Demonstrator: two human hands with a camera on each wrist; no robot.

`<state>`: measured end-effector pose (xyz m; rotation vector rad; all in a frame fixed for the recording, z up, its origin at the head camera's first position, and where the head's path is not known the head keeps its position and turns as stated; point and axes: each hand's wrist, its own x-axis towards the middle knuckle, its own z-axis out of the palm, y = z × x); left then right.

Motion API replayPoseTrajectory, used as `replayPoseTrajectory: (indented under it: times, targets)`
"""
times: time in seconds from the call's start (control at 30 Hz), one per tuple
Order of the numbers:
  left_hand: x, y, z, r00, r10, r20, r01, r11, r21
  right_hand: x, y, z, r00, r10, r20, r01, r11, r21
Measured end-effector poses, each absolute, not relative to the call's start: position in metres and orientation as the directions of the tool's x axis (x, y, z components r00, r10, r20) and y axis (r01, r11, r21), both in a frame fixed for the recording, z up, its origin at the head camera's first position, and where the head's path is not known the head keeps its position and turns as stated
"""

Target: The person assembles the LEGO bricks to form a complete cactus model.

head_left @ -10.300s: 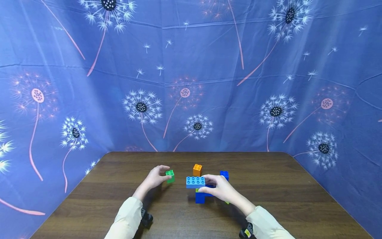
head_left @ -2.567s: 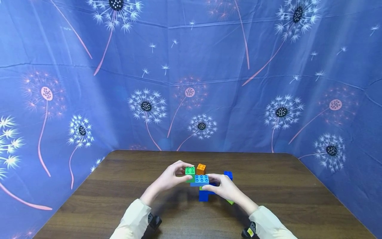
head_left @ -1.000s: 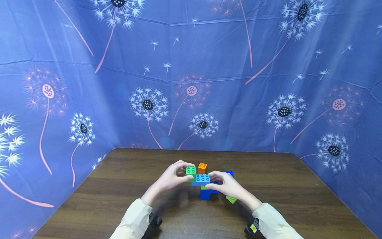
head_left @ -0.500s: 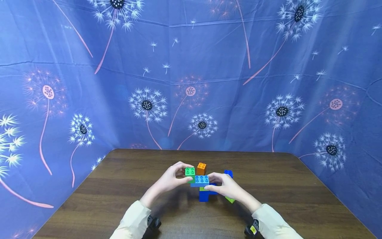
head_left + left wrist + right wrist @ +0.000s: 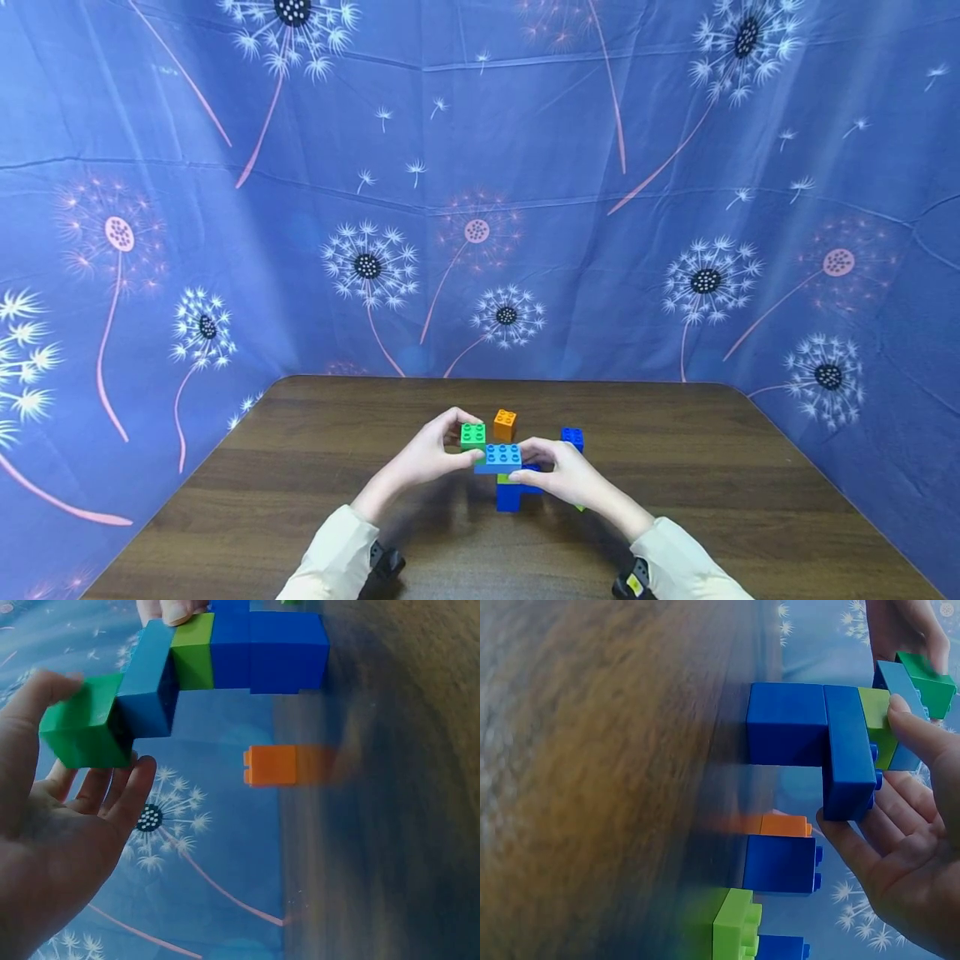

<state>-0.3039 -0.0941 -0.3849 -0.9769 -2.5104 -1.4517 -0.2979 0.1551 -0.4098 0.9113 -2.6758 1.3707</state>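
With thumb and fingers, my left hand (image 5: 423, 452) pinches a green toy brick (image 5: 473, 435) on the left end of a light blue brick (image 5: 503, 456). Whether its studs are fully seated cannot be told. Below the light blue brick come a lime brick (image 5: 876, 724), a long blue brick (image 5: 849, 746) and a blue brick at the base (image 5: 787, 720), joined as one stack standing on the table. My right hand (image 5: 564, 473) grips this stack from the right, its thumb on the lime brick and fingers behind.
An orange brick (image 5: 504, 426) stands behind the stack. To the right are a blue brick (image 5: 572, 437) and another lime brick (image 5: 735, 926), mostly hidden by my right hand in the head view. A blue dandelion cloth (image 5: 480, 167) hangs behind the brown table (image 5: 337, 400).
Since the oldest frame, my left hand has carried the green brick from the table at left onto the light blue brick. Over the last second, both hands have stayed nearly still around the stack.
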Motion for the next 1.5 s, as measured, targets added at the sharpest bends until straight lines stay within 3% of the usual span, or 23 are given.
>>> replayPoseTrajectory:
  times: [0.33, 1.5]
  targets:
    - [-0.307, -0.092, -0.396, -0.825, 0.507, 0.250, 0.455, 0.335, 0.825, -0.296, 0.151, -0.412, -0.821, -0.508, 0.262, -0.505, 0.430, -0.748]
    - [-0.311, -0.085, -0.401, -0.831, 0.506, 0.234, 0.430, 0.314, 0.847, -0.285, 0.144, -0.400, -0.826, -0.495, 0.270, -0.504, 0.432, -0.748]
